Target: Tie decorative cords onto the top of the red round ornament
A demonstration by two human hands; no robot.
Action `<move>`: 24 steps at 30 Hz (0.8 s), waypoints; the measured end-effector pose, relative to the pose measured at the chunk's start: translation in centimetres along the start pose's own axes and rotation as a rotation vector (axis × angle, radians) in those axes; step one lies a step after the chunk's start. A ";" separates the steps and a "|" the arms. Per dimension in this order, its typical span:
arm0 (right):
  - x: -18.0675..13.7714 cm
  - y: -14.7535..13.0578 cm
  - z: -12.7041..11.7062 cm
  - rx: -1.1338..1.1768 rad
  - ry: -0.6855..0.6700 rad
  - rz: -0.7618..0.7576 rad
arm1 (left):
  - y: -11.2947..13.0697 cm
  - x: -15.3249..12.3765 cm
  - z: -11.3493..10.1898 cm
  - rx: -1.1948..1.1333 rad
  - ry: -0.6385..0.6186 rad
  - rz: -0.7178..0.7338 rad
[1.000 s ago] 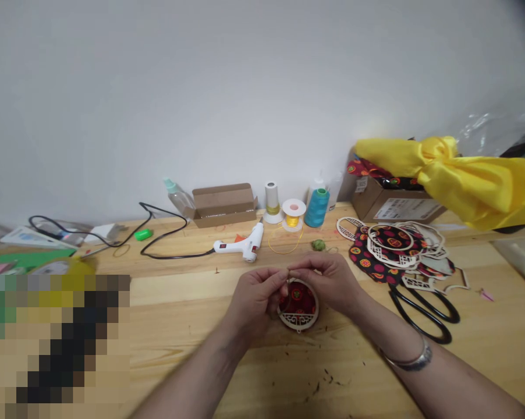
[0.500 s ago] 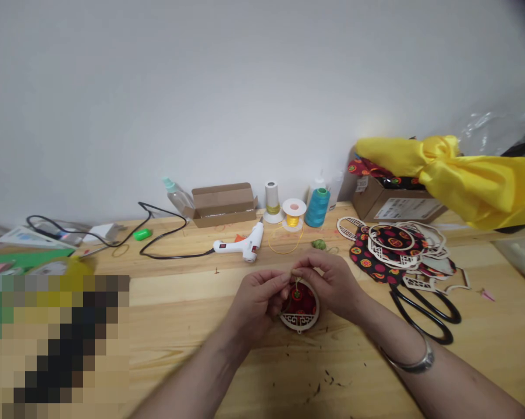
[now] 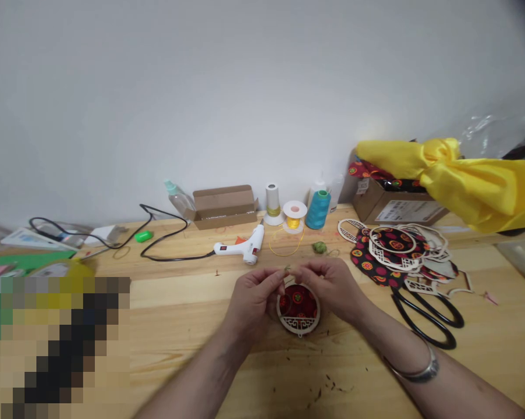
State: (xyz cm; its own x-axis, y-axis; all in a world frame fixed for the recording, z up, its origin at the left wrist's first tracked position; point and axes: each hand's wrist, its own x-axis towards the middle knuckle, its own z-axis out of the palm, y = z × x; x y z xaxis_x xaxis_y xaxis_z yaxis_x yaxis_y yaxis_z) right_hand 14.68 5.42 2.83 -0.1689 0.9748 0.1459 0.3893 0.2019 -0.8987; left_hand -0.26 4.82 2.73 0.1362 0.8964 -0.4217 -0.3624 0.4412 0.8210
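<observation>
A round pale wooden ornament (image 3: 300,325) with fretwork along its lower part and dark red patterned fabric in its middle is between my hands, low over the table. At its top edge, my left hand (image 3: 258,294) is closed, thumb and forefinger pinching a thin green cord (image 3: 287,269). Close beside it, my right hand (image 3: 323,285) also pinches the cord, its fingertips nearly touching the left ones. The cord's ends are too fine to follow. A small tangle of green cord (image 3: 319,248) lies just beyond my right hand.
Black-handled scissors (image 3: 428,320) lie right of my right forearm, below stacked wooden frames and fabric pieces (image 3: 389,250). A white glue gun (image 3: 240,247) with a black cable lies behind my left hand. Thread spools (image 3: 318,210) and a cardboard box (image 3: 225,206) line the wall.
My fingertips have shifted slightly left along the ornament's top, and more of its fabric face shows. The cord that hung over the fabric is now drawn up between my fingers.
</observation>
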 end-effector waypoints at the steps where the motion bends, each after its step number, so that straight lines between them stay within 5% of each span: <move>1: 0.0 -0.1 0.1 0.016 -0.024 0.007 | 0.0 0.0 0.0 -0.001 0.002 0.007; 8: -0.1 -0.1 0.2 -0.024 0.097 -0.061 | 0.2 -0.2 0.1 0.058 0.012 0.034; 15: -0.6 0.3 0.2 -0.267 0.207 -0.414 | 0.2 -0.1 0.1 0.023 0.030 0.026; 24: -1.0 0.1 -0.1 -0.700 0.015 -0.769 | -0.2 0.0 0.0 -0.062 -0.004 -0.011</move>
State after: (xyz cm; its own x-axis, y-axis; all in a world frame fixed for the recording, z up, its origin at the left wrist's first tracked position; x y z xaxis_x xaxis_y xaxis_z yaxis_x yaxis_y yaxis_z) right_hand 14.99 4.52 2.61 -0.5847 0.5597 0.5872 0.6209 0.7747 -0.1202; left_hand -0.20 4.71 2.61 0.1441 0.8918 -0.4288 -0.4171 0.4477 0.7909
